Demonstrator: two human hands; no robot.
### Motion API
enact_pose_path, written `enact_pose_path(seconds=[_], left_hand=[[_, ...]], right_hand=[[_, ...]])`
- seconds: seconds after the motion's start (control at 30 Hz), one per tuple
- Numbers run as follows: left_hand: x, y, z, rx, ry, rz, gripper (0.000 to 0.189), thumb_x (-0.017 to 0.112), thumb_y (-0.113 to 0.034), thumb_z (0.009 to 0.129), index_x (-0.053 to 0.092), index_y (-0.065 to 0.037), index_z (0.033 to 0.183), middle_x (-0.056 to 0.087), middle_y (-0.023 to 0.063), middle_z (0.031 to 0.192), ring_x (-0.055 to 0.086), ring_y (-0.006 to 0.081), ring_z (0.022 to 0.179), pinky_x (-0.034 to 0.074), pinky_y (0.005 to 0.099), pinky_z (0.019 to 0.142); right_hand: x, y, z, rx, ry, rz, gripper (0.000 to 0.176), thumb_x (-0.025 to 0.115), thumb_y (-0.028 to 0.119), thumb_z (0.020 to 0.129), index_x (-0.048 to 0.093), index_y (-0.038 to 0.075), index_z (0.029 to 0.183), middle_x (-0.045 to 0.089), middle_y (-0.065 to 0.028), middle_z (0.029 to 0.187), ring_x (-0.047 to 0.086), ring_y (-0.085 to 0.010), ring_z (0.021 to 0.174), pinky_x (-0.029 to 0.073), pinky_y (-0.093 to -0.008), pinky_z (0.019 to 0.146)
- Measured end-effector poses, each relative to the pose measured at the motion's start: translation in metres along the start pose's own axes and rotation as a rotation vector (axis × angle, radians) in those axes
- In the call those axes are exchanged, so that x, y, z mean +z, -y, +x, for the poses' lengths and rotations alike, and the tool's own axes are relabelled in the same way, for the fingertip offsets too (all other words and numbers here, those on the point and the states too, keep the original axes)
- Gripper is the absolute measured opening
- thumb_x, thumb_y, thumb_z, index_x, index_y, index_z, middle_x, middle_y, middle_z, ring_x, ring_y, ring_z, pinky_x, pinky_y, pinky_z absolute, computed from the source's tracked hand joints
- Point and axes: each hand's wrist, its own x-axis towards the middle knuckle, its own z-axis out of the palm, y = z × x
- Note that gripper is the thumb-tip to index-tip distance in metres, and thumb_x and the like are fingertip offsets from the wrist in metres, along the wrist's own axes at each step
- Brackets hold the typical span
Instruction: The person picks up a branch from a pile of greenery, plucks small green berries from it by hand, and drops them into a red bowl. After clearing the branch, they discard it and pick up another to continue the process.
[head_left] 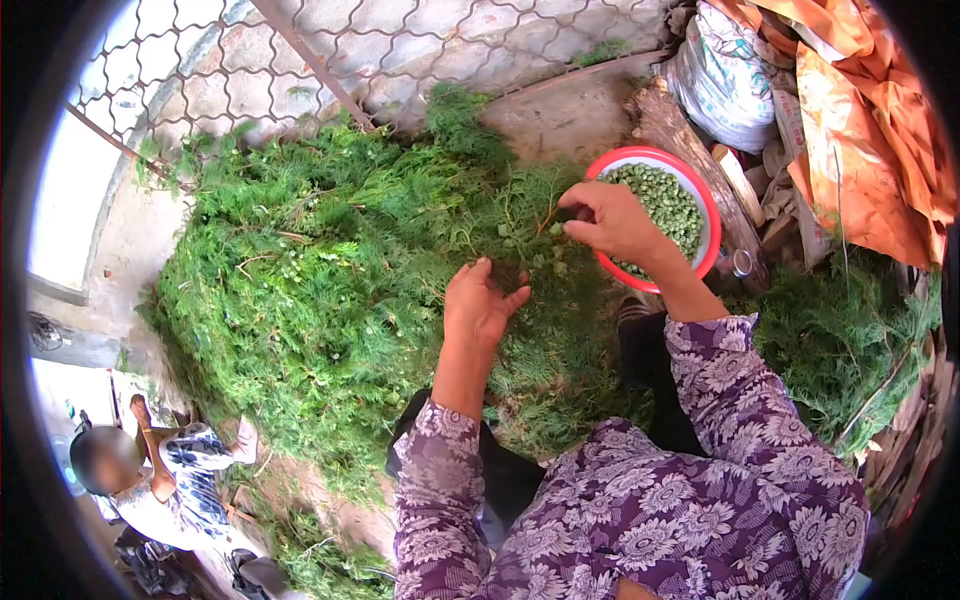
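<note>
My right hand (618, 222) is curled, its fingers and thumb around the brown stem end of an evergreen sprig (535, 222) with small round green cones on it. Just left of and below the sprig, my left hand (478, 308) has its thumb and fingers apart, and I see nothing in it. A wide heap of cut green branches (290, 270) lies under and left of both hands. Beside my right wrist stands a red-rimmed white basin (712, 215), holding many small green cones (660, 205); my forearm covers part of its lower edge.
A wire mesh fence (370, 50) runs behind the heap. Right of the basin are a log (680, 130), a filled white sack (725, 85) and an orange tarp (865, 130). More branches (830, 350) lie at the right. Another person (175, 480) sits at lower left.
</note>
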Motion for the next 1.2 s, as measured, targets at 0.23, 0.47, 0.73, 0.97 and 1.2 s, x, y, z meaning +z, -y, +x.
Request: enact_pose_path(seconds=[0.23, 0.47, 0.73, 0.97, 1.2], left_hand=[[-0.002, 0.002, 0.0, 0.012, 0.027, -0.005, 0.022, 0.035, -0.018, 0.092, 0.045, -0.003, 0.105, 0.055, 0.013, 0.098, 0.055, 0.029, 0.083, 0.047, 0.0421, 0.067], [0.004, 0.007, -0.005, -0.004, 0.075, -0.014, 0.018, 0.045, -0.015, 0.089, 0.045, -0.005, 0.103, 0.056, 0.0104, 0.095, 0.057, 0.0267, 0.08, 0.049, 0.0364, 0.062], [0.008, 0.024, 0.0, -0.103, 0.075, 0.011, 0.017, 0.056, -0.004, 0.081, 0.046, -0.007, 0.094, 0.056, 0.0089, 0.089, 0.056, 0.021, 0.073, 0.048, 0.0285, 0.053], [0.005, 0.02, -0.006, -0.06, 0.026, -0.001, 0.016, 0.053, 0.0, 0.081, 0.046, -0.006, 0.094, 0.056, 0.0083, 0.084, 0.055, 0.0183, 0.067, 0.046, 0.0246, 0.048], [0.005, 0.011, -0.003, 0.05, -0.003, -0.051, 0.014, 0.052, -0.002, 0.083, 0.048, -0.003, 0.096, 0.058, 0.0087, 0.084, 0.056, 0.0165, 0.066, 0.05, 0.0244, 0.049]], right_hand=[[0.005, 0.008, -0.003, -0.076, 0.149, -0.027, 0.029, 0.064, 0.011, 0.069, 0.058, 0.001, 0.096, 0.057, -0.0077, 0.073, 0.056, -0.0154, 0.065, 0.045, -0.0274, 0.06], [0.014, 0.004, 0.0, -0.203, 0.015, -0.154, 0.022, 0.061, 0.01, 0.071, 0.057, 0.002, 0.09, 0.055, -0.0114, 0.073, 0.055, -0.0235, 0.067, 0.044, -0.0321, 0.062], [0.033, -0.004, 0.003, -0.25, -0.289, -0.33, 0.017, 0.059, 0.01, 0.072, 0.054, 0.003, 0.087, 0.056, -0.0155, 0.077, 0.054, -0.0328, 0.069, 0.044, -0.0358, 0.062], [-0.018, -0.012, 0.013, 0.41, -0.211, 0.987, 0.027, 0.053, 0.003, 0.075, 0.047, 0.003, 0.101, 0.058, -0.0102, 0.088, 0.059, -0.0187, 0.068, 0.049, -0.0286, 0.056], [-0.017, 0.003, 0.007, 0.351, 0.065, 1.029, 0.022, 0.058, 0.005, 0.074, 0.051, 0.003, 0.095, 0.054, -0.0035, 0.077, 0.052, -0.0083, 0.06, 0.041, -0.019, 0.046]])
